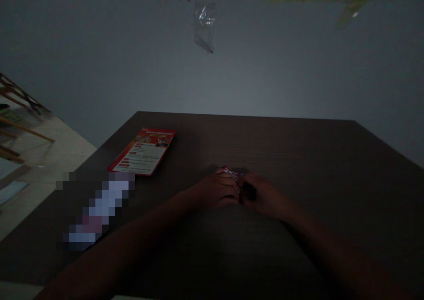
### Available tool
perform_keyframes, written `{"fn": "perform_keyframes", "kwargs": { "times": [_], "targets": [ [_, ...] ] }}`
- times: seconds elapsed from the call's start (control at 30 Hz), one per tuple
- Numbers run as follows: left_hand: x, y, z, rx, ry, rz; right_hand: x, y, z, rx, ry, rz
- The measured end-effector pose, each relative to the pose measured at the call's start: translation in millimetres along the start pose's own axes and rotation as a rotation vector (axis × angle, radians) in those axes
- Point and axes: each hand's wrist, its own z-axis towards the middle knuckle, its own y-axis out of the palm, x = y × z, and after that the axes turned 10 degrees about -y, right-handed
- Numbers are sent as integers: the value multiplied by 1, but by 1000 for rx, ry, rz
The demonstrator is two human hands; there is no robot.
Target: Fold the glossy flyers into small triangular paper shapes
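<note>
Both hands meet near the middle of the dark wooden surface (298,159); the left hand (217,189) and the right hand (261,195) each curl their fingers onto a small red printed packet (232,174), pinching it between them where it rests on the surface; a red and white leaflet (143,152) lies flat well to the left; the dim light hides finer detail.

A red-and-white leaflet (143,151) lies on the dark brown table (298,159); the folded paper (232,173) looks red.
</note>
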Motion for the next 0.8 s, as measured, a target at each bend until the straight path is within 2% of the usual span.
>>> {"fn": "perform_keyframes", "kwargs": {
  "times": [0.17,0.37,0.8],
  "targets": [
    [-4,-3,-1,-30,-17,-21,-2,1,0,15,-5,6],
    [-3,-6,-2,0,-10,-23,-3,2,2,34,34,-8],
    [-4,-2,-3,26,-16,-33,-1,1,1,34,9,36]
  ]
}}
